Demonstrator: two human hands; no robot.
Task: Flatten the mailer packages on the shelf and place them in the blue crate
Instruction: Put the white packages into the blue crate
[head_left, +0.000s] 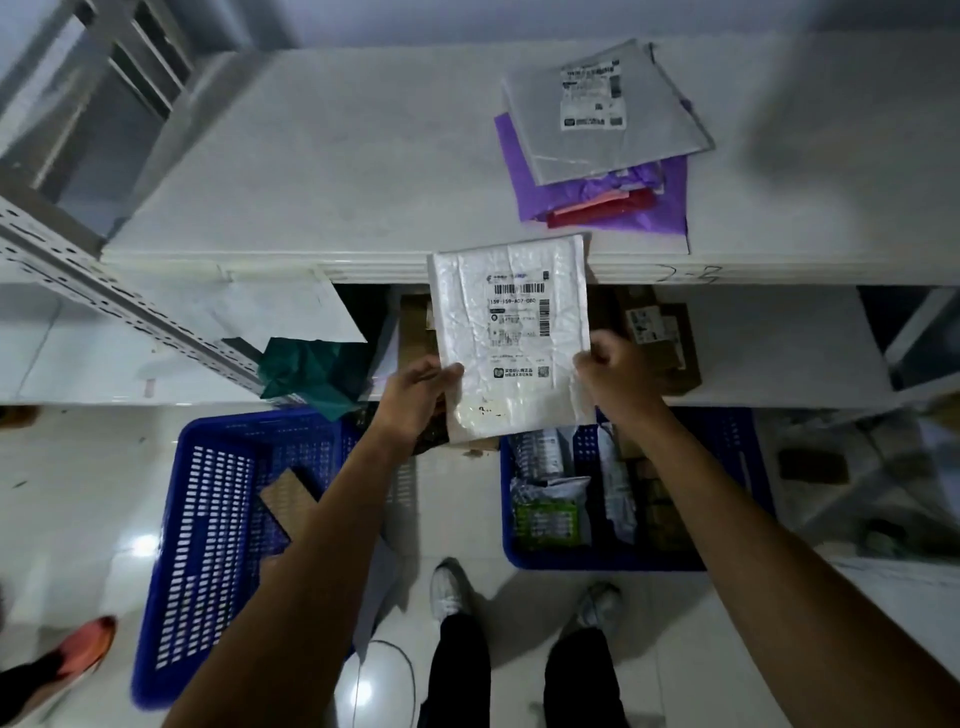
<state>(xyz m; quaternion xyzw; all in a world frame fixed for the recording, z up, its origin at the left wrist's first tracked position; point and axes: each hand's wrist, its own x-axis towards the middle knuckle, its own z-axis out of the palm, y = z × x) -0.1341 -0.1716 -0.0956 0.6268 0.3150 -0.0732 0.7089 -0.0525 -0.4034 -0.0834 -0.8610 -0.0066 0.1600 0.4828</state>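
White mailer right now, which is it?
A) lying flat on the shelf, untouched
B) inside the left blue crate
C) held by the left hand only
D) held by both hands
D: the left hand and the right hand each grip a lower side of the white mailer, whose top reaches the front edge of the shelf.

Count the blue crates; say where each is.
2. Left blue crate: floor, under the left forearm. Right blue crate: floor, under the right forearm, holding parcels. Others may hide beneath shelves.
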